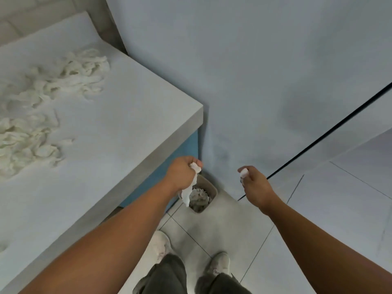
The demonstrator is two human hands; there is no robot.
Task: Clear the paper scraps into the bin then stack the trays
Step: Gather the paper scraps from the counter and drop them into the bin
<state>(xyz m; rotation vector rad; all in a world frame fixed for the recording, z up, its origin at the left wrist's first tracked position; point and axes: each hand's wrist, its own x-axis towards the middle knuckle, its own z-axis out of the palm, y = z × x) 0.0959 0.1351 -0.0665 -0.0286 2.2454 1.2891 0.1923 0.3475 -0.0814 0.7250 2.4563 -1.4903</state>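
**Head view, looking down.** The left hand [182,174], just left of centre, is curled round a paper strip [186,195]. The strip's free end dangles toward 6 o'clock, over the mouth of the bin [214,188]. The right hand [254,180] is at 3 o'clock of the left and apart from it. It pinches a small white wad [244,172] between thumb and fingertips. It appears to hang on the 2 o'clock side of the bin, over the floor [212,225] rather than over the opening. The bin stands on the floor in the corner between the wall [254,60] and the end of the surface [118,124], and already holds crumpled paper. Two lots of scraps lie uncleared on the surface, a far heap [80,73] at 10 o'clock of the frame and a near heap [25,141] at 9 o'clock. Both are well apart from the hands. No trays are in view.

**Step in hand, as judged.** This is the first part of the task, dropping carried scraps into the bin. The strip looks ready to fall in once the left fingers loosen. The right hand should shift toward 8 o'clock until the wad is above the opening before the pinch is let go, or the wad may land on the floor. The light strip could also drift or catch the rim. Both heaps then call for further trips, and stacking waits on them.
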